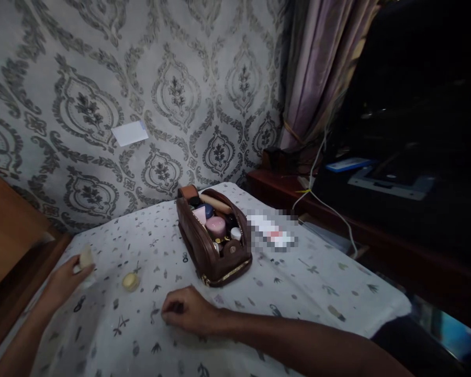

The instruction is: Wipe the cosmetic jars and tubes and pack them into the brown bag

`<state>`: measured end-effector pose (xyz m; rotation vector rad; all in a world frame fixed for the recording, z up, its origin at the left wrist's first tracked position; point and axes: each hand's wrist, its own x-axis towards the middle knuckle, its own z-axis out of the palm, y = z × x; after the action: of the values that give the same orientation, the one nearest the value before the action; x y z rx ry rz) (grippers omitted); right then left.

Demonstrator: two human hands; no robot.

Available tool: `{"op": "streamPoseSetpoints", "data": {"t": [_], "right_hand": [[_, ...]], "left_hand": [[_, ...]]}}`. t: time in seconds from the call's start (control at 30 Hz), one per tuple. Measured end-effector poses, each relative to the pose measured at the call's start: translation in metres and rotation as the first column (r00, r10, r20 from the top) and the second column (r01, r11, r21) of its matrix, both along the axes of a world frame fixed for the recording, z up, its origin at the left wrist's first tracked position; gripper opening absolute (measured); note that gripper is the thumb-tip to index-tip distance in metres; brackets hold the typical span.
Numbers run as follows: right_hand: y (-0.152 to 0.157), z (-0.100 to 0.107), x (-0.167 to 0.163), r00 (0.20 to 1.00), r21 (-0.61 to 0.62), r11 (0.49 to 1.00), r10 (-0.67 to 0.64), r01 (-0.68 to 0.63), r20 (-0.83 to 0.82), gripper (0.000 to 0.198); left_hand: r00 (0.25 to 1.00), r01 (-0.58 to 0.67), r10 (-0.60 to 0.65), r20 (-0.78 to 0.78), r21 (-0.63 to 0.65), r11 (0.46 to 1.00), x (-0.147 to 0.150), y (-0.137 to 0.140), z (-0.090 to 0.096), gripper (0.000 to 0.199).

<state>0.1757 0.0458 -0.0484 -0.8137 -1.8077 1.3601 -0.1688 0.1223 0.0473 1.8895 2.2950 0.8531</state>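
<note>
At the left of the table, my left hand (65,275) grips a small cream-coloured container (86,257) between thumb and fingers; its exact kind is blurred. Just right of it lies a round yellowish lid or small jar (131,281) on the cloth. My right hand (190,311) rests on the cloth in front of the bag, its fingers curled in with nothing visible in them. A brown toiletry bag (192,238) stands unzipped at the middle. Inside are a pink jar (215,227), a white-capped item (236,234), a blue round item (208,210) and a beige tube (215,203).
A white patterned cloth (298,293) covers the table. Right of the bag lies a pixelated white item (270,230). A dark screen (408,115) and white cables (333,212) are at the right, a wooden panel (11,235) at the left. Patterned wallpaper (176,94) rises behind.
</note>
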Motion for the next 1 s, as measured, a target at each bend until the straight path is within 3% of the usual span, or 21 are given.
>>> {"op": "streamPoseSetpoints", "data": {"t": [0.1, 0.17, 0.23, 0.33, 0.43, 0.57, 0.7, 0.8, 0.83, 0.9, 1.0], "right_hand": [[-0.002, 0.005, -0.003, 0.990, -0.048, 0.999, 0.018, -0.025, -0.142, 0.039], [-0.004, 0.009, -0.008, 0.972, -0.123, 0.990, 0.046, -0.076, -0.232, 0.056], [-0.006, 0.012, -0.013, 0.935, -0.266, 0.956, 0.021, -0.122, -0.354, 0.064], [-0.009, 0.010, -0.019, 0.860, -0.484, 0.863, -0.130, -0.148, -0.494, 0.064], [-0.009, 0.005, -0.019, 0.807, -0.580, 0.791, -0.208, -0.194, -0.553, 0.059], [-0.008, 0.004, -0.015, 0.765, -0.580, 0.764, -0.186, -0.282, -0.617, 0.051], [-0.006, 0.009, -0.015, 0.748, -0.605, 0.741, -0.218, -0.291, -0.627, 0.047], [-0.006, 0.010, -0.017, 0.743, -0.635, 0.717, -0.252, -0.287, -0.620, 0.052], [-0.007, 0.011, -0.018, 0.741, -0.638, 0.717, -0.261, -0.281, -0.619, 0.053], [-0.010, 0.010, -0.020, 0.737, -0.634, 0.731, -0.277, -0.255, -0.616, 0.052], [-0.016, 0.010, -0.022, 0.744, -0.621, 0.757, -0.291, -0.206, -0.602, 0.049]], "left_hand": [[0.960, 0.168, -0.153, 0.233, -0.048, 0.985, 0.060, -0.034, 0.004, 0.055], [0.929, 0.251, -0.221, 0.296, -0.066, 0.966, 0.103, -0.055, 0.003, 0.048], [0.903, 0.361, -0.325, 0.282, -0.085, 0.929, 0.140, -0.071, -0.001, 0.041], [0.911, 0.387, -0.367, 0.188, -0.077, 0.919, 0.175, -0.084, -0.011, 0.038], [0.885, 0.431, -0.422, 0.195, -0.005, 0.902, 0.187, -0.087, -0.024, 0.037], [0.853, 0.437, -0.436, 0.286, 0.064, 0.897, 0.182, -0.085, -0.036, 0.036], [0.864, 0.248, -0.322, 0.388, 0.230, 0.941, 0.170, -0.086, -0.038, 0.034], [0.873, 0.131, -0.300, 0.384, 0.408, 0.904, 0.169, -0.092, -0.041, 0.031], [0.878, 0.162, -0.342, 0.336, 0.463, 0.871, 0.172, -0.095, -0.043, 0.029], [0.863, 0.346, -0.477, 0.166, 0.496, 0.797, 0.181, -0.100, -0.049, 0.026], [0.776, 0.608, -0.627, -0.066, 0.340, 0.717, 0.193, -0.104, -0.058, 0.026]]}}
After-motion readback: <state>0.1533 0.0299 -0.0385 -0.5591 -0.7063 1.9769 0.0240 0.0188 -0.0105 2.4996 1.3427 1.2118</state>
